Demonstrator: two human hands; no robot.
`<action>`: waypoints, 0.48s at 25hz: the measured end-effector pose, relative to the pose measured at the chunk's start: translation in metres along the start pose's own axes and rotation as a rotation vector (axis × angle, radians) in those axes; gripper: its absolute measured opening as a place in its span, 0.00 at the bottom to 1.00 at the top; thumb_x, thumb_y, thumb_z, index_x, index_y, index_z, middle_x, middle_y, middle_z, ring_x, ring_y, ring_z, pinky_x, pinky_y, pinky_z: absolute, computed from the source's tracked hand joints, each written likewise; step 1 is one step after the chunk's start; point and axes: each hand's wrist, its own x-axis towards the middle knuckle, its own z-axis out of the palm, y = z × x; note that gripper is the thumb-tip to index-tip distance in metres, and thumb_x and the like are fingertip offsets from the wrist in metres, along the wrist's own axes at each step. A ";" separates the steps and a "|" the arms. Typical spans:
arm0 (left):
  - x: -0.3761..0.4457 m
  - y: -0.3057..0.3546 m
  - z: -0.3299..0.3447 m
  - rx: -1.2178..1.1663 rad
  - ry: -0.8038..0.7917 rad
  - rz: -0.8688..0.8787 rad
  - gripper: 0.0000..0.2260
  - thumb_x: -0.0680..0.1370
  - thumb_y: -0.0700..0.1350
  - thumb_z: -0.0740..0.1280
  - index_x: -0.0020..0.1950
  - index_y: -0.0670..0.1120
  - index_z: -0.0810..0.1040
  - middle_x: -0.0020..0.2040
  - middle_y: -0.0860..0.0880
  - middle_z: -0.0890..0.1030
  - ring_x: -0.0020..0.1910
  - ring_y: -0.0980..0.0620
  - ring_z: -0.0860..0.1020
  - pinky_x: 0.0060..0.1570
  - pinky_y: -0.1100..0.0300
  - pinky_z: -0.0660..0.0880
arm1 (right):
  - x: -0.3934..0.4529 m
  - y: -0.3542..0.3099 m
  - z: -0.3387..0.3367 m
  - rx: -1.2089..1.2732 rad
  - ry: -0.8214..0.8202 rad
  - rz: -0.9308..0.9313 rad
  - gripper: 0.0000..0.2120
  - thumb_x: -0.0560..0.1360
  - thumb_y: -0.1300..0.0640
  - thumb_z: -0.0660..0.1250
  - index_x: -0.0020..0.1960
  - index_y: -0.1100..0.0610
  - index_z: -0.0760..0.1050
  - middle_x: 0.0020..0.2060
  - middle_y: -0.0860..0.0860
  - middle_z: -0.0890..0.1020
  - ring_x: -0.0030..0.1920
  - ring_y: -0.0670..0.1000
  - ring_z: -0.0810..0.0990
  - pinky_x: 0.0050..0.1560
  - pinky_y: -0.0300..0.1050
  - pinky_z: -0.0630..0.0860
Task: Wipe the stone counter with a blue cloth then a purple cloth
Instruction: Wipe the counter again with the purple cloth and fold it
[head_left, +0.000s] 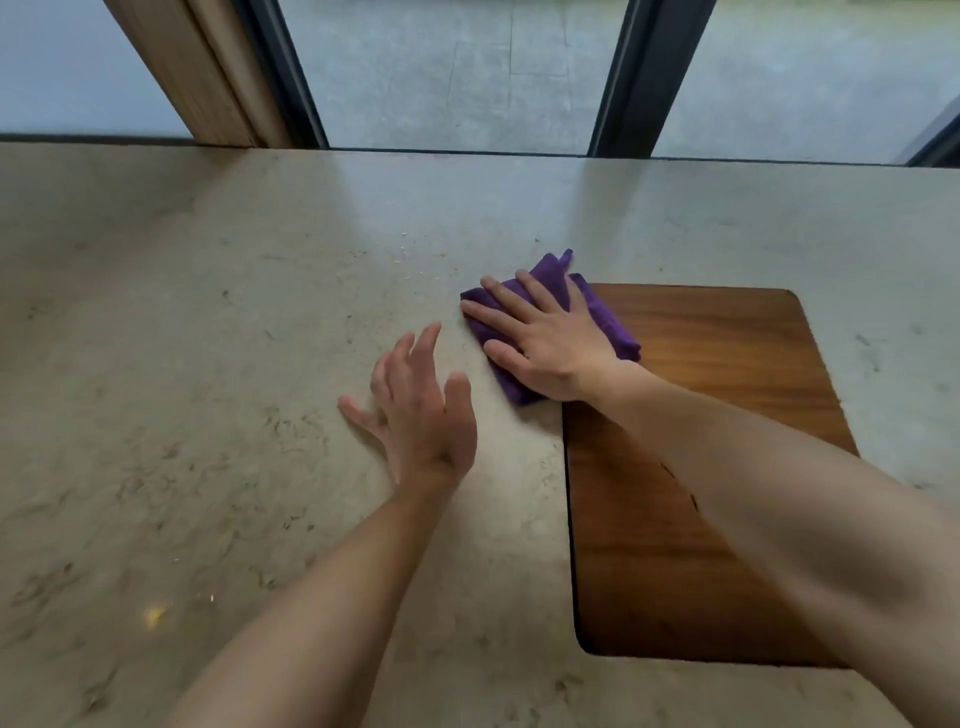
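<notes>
A folded purple cloth lies on the pale stone counter, at the upper left corner of a wooden board. My right hand presses flat on top of the cloth, fingers spread and pointing left. My left hand hovers just left of it, fingers apart, holding nothing, with its little finger near the counter. No blue cloth is in view.
A brown wooden board is set into the counter on the right, under my right forearm. Small crumbs dot the stone beyond the hands. Dark window frames and a wooden post rise behind the counter's far edge.
</notes>
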 end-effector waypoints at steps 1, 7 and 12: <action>0.002 0.000 -0.004 -0.106 0.002 -0.023 0.26 0.76 0.51 0.54 0.75 0.60 0.63 0.78 0.53 0.62 0.78 0.51 0.53 0.72 0.38 0.34 | -0.021 -0.013 0.004 0.005 -0.008 0.002 0.26 0.82 0.35 0.40 0.78 0.33 0.40 0.81 0.40 0.42 0.81 0.53 0.39 0.75 0.68 0.35; 0.002 -0.048 -0.058 -0.378 -0.076 0.147 0.22 0.78 0.46 0.59 0.73 0.48 0.69 0.76 0.45 0.66 0.75 0.43 0.62 0.74 0.45 0.58 | -0.166 -0.110 0.041 -0.021 -0.005 0.044 0.26 0.82 0.36 0.40 0.80 0.35 0.46 0.81 0.41 0.47 0.81 0.54 0.44 0.76 0.68 0.45; 0.016 -0.127 -0.098 -0.069 -0.074 0.216 0.22 0.79 0.50 0.61 0.73 0.49 0.70 0.76 0.42 0.66 0.75 0.41 0.62 0.74 0.44 0.58 | -0.266 -0.168 0.063 -0.003 -0.068 0.110 0.27 0.81 0.36 0.43 0.79 0.33 0.44 0.81 0.40 0.45 0.81 0.52 0.41 0.77 0.63 0.41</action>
